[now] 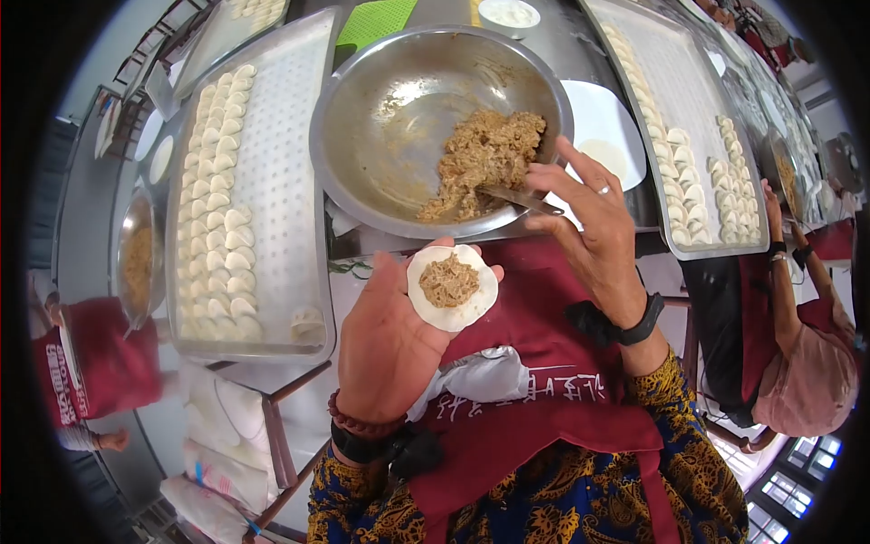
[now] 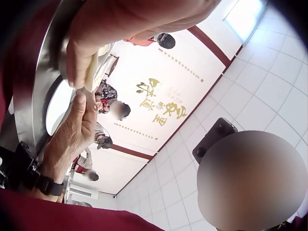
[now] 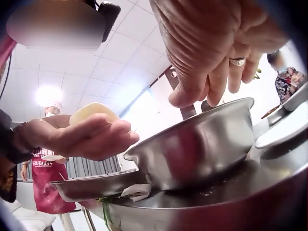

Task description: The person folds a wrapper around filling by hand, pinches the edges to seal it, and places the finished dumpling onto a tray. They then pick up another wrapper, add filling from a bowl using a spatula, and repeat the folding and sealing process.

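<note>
In the head view, the left hand [image 1: 394, 331] is palm up, supporting a round white wrapper [image 1: 426, 313] on its fingers, with brown filling [image 1: 449, 281] at the wrapper's middle. The wrapper's pale side shows above the fingers in the right wrist view [image 3: 94, 113]. My right hand [image 1: 594, 227] is over the right rim of a steel bowl [image 1: 372, 172], its fingers spread and its thumb beside the metal handle [image 1: 530, 199] of a utensil. The utensil's far end is hidden in a mound of filling [image 1: 489, 150]. Whether the thumb touches the handle is unclear.
A tray [image 1: 290, 118] with rows of dumplings [image 1: 217, 199] lies left of the bowl; another tray [image 1: 671, 54] with dumplings is at right. A white plate [image 1: 598, 109] is right of the bowl. A green mat [image 1: 376, 23] lies behind. People stand at both sides.
</note>
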`<state>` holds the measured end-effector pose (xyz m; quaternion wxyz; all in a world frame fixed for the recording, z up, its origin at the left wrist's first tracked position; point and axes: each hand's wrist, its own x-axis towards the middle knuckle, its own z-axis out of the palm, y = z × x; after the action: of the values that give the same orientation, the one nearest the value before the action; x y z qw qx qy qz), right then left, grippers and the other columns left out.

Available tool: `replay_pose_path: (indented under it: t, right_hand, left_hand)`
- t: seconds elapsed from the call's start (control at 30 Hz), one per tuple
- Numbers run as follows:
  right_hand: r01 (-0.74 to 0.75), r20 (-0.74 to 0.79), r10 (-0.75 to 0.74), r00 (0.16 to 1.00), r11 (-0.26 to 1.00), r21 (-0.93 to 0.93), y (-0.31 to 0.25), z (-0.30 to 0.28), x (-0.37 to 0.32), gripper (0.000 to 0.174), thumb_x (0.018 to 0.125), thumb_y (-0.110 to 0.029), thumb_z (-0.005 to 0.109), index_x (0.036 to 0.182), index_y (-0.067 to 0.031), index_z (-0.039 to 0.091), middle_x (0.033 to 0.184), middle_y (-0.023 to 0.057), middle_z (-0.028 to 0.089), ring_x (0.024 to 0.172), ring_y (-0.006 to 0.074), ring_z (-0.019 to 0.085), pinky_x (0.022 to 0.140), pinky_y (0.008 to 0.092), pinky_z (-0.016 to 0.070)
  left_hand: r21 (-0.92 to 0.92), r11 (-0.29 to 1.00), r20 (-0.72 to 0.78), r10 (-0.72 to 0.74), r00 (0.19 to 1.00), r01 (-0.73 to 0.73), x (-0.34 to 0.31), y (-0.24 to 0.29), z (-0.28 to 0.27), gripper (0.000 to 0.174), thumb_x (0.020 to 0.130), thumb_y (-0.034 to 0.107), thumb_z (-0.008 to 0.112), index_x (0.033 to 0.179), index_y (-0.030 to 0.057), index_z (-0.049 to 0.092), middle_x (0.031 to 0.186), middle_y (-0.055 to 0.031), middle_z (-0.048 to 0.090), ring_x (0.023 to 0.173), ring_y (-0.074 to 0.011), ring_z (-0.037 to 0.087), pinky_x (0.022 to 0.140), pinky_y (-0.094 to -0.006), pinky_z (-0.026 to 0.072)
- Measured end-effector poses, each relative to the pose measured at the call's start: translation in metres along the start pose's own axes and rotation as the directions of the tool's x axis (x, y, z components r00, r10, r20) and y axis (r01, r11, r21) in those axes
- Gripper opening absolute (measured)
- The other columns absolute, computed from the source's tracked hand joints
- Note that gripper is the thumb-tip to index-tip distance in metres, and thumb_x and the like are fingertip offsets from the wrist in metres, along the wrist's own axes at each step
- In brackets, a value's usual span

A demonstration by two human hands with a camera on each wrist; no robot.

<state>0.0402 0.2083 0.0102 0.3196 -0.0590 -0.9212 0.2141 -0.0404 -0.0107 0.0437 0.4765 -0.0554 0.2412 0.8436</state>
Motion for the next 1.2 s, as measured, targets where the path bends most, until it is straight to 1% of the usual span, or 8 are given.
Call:
replay_pose_path:
  t: [0.13,0.43,0.83,0.9,1.0,1.03,1.1,1.2]
  right_hand:
    - [-0.236,-0.058,0.243,0.968,0.966,0.109,-0.011,-0.014,-0.032,0.021,0.077,-0.017,0.077,0.096,-0.0111,0.07,0.115,0.0102,0.07,0.122,0.0297,0.057,0.098,0.0404,0.0436]
    - [-0.034,0.08,-0.002,0.997,0.895,0.445,-0.036,-0.027,-0.045,0.016,0.076,-0.016,0.077,0.088,-0.0079,0.07,0.105,0.0088,0.071,0.123,0.0317,0.057,0.09,0.0411,0.0446]
    - [-0.074,0.08,0.04,0.996,0.87,0.488,-0.037,-0.025,-0.053,0.007,0.08,-0.014,0.073,0.084,-0.0085,0.07,0.109,0.0098,0.071,0.121,0.0307,0.059,0.09,0.0389,0.0478]
    - [-0.122,0.07,0.101,0.992,0.856,0.502,-0.042,-0.025,-0.052,0.005,0.081,-0.011,0.073,0.084,-0.0081,0.07,0.108,0.0107,0.071,0.12,0.0306,0.06,0.09,0.038,0.0482]
    - [-0.173,0.07,0.16,0.985,0.836,0.521,-0.043,-0.023,-0.052,0.005,0.081,-0.008,0.072,0.086,-0.0069,0.07,0.108,0.012,0.071,0.119,0.0304,0.061,0.09,0.0367,0.049]
    - [-0.174,0.075,0.158,0.985,0.835,0.522,-0.042,-0.023,-0.053,0.006,0.081,-0.006,0.071,0.087,-0.0061,0.07,0.109,0.0124,0.071,0.119,0.0303,0.061,0.091,0.0363,0.0494]
    - [-0.205,0.081,0.193,0.978,0.814,0.543,-0.045,-0.02,-0.051,0.006,0.081,-0.006,0.071,0.088,-0.0059,0.07,0.109,0.0124,0.071,0.118,0.0302,0.061,0.091,0.0362,0.0497]
    - [-0.24,0.087,0.232,0.969,0.792,0.561,-0.046,-0.017,-0.051,0.008,0.081,-0.006,0.071,0.089,-0.0058,0.07,0.11,0.0124,0.071,0.118,0.0299,0.062,0.091,0.0359,0.0504]
  left_hand:
    - [0.001,1.0,0.01,-0.021,1.0,0.021,0.0,-0.007,0.001,0.06,0.106,0.04,0.029,0.135,-0.0127,0.033,0.135,-0.0287,0.046,0.131,-0.0492,0.041,0.113,-0.0532,0.0332]
    - [-0.192,0.976,0.191,-0.066,0.979,0.103,0.002,-0.025,-0.002,0.062,0.106,0.042,0.029,0.136,-0.0114,0.036,0.133,-0.0252,0.05,0.128,-0.0374,0.048,0.11,-0.0493,0.0373]
    - [0.206,0.975,0.06,-0.098,0.993,0.084,0.007,-0.034,0.006,0.06,0.106,0.041,0.032,0.138,-0.009,0.037,0.135,-0.0193,0.05,0.127,-0.03,0.05,0.109,-0.0469,0.0399]
    - [0.618,0.786,0.117,-0.088,0.989,-0.003,0.009,-0.034,0.007,0.052,0.103,0.03,0.042,0.14,-0.0068,0.037,0.133,-0.0166,0.052,0.123,-0.0261,0.053,0.104,-0.0428,0.0448]
    - [0.961,0.222,0.196,-0.112,0.974,-0.167,0.01,-0.033,0.008,0.051,0.099,0.014,0.057,0.142,-0.0036,0.038,0.129,-0.0124,0.055,0.116,-0.0203,0.058,0.097,-0.0367,0.0522]
    - [0.96,0.222,0.197,-0.113,0.974,-0.168,0.008,-0.035,0.008,0.051,0.099,0.014,0.057,0.142,-0.0036,0.038,0.129,-0.0124,0.055,0.116,-0.0203,0.058,0.097,-0.0367,0.0522]
    - [0.681,0.732,0.116,-0.118,0.986,0.008,0.003,-0.043,0.005,0.055,0.094,0.006,0.062,0.143,-0.0003,0.039,0.122,-0.008,0.059,0.103,-0.0144,0.062,0.086,-0.0291,0.056]
    - [0.656,0.754,0.133,-0.063,0.989,-0.04,0.0,-0.052,-0.003,0.053,0.095,0.008,0.063,0.143,0.0009,0.041,0.111,-0.0041,0.063,0.089,-0.0094,0.062,0.075,-0.0236,0.0542]
